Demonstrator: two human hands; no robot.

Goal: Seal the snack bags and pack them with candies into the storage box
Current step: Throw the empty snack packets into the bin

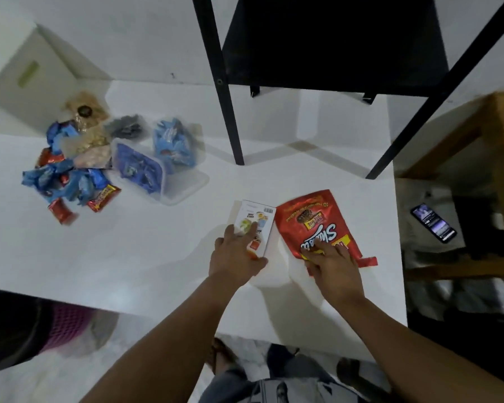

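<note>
Red snack bag [314,225]: lies flat on the white bench [128,257], lower right of centre, its torn strip trailing at the near end by the bench's right edge.
Right hand [333,263]: fingers spread straight, pressing down on the near end of the red snack bag; nothing pinched.
White snack pack [255,225]: just left of the red bag, the two nearly touching.
Left hand [236,254]: laid over the pack's near end, fingers on top and thumb at its near corner; whether this grip pinches or merely presses cannot be told through the blur.
Storage box [154,173]: clear plastic, centre left of the frame, well apart from both hands, already holding some blue-wrapped pieces.
Candies [67,175]: a loose heap of blue and red wrappers at the left, beside the box, with a clear bag of blue sweets [172,144] behind it.
Progress: early, it seems; sealing is in hand, and both bags and most candies remain outside the box.
Room to move: open bench lies between hands and box; the black shelf legs [230,112] stand behind, and the right edge is close to the red bag.
</note>
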